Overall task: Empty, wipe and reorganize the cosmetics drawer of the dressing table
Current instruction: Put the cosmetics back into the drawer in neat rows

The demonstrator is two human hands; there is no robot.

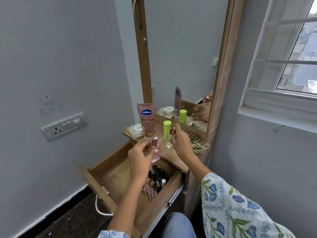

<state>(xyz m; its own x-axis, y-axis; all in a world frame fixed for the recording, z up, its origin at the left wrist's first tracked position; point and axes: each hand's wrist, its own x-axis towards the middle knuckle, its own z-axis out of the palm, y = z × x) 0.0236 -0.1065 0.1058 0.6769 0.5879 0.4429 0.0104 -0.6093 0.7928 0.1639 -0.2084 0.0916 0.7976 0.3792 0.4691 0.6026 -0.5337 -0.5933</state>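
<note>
My left hand (139,156) held a pink perfume bottle (155,150) in a closed grip, fingers and thumb pinched round its glass body, cap upward, above the back of the open drawer (109,179) and just off the counter's front edge. My right hand (181,143) had its grip curled round a clear bottle with a rose cap (171,137), its base at or just above the counter (173,157); I could not tell whether it touched. Just behind it stood a green stick (166,129), then the Vaseline tube (147,121) and a small white jar (138,128) toward the back left corner. A checked cloth (199,145) lay at the right edge, beneath the mirror (185,57).

The drawer was only part emptied, I judged: a cluster of small bottles and tubes (155,181) stood against its right wall. To do this step well, I thought it best to set each glass bottle down upright and clear of the front edge, grouped close at the back, leaving the cloth within reach for wiping.
</note>
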